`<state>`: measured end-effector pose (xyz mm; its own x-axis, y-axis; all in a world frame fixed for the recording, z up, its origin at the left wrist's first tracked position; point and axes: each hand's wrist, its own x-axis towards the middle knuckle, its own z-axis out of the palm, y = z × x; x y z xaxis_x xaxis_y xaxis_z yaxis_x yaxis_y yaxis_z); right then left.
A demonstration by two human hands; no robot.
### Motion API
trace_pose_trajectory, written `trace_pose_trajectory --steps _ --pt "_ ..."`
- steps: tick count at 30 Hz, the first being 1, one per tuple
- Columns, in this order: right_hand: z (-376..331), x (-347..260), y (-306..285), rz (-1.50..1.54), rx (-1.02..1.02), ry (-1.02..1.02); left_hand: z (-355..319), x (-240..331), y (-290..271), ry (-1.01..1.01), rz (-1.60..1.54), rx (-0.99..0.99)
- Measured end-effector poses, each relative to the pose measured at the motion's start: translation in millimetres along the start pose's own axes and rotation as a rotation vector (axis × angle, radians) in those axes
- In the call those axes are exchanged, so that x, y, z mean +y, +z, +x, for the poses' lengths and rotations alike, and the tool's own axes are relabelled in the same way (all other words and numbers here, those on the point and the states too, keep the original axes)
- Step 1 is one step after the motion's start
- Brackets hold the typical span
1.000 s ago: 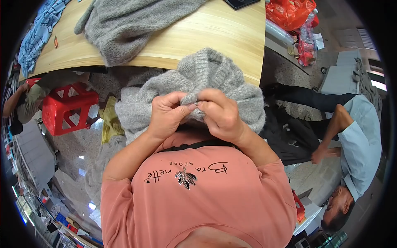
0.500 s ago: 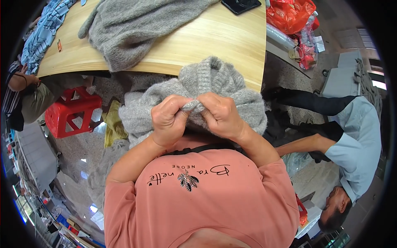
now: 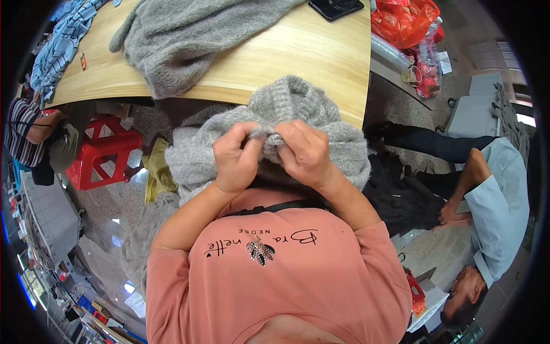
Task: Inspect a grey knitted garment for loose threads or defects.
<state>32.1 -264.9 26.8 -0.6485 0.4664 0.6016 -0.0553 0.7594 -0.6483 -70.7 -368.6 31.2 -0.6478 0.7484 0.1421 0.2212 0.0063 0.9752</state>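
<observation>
A bunched light grey knitted sweater (image 3: 338, 143) lies over my lap against the table's front edge, its ribbed band turned up at the far side. My left hand (image 3: 238, 157) pinches a piece of the knit between thumb and fingers. Close beside it, my right hand (image 3: 303, 152) grips the same edge, thumb and forefinger pressed together. A short twisted stretch of knit shows between the two hands. Whether anything small is inside the pinch is hidden. Beyond, a darker grey knitted garment (image 3: 177, 46) is spread on the wooden table (image 3: 240, 77).
A black phone (image 3: 336, 7) lies at the table's far right, a blue plaid cloth (image 3: 66, 51) at its left end. A red stool (image 3: 109, 152) stands left. Red plastic bags (image 3: 404, 23) sit at right. One person (image 3: 498, 195) at right handles dark cloth; another (image 3: 34, 129) is at left.
My hands have shifted slightly, still pinching the knit, and the piece between them has turned. The person at right has drawn an arm back to the dark cloth; the person at left shows more.
</observation>
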Motion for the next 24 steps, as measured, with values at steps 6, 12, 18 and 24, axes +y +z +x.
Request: trace_pose_trajectory --steps 6,12,18,24 --pt "-18 24 -38 0.117 -0.481 0.477 21 -7 -9 0.048 -0.122 0.062" --pt "-10 24 -62 0.257 0.042 0.661 16 -27 -25 0.048 0.202 -0.474" --pt "-24 30 -65 0.364 0.098 0.653 18 -10 -44 -0.42 -0.493 -0.265" --pt "-23 30 -62 0.225 0.168 0.562 20 -13 -65 -0.511 -0.678 -0.434"
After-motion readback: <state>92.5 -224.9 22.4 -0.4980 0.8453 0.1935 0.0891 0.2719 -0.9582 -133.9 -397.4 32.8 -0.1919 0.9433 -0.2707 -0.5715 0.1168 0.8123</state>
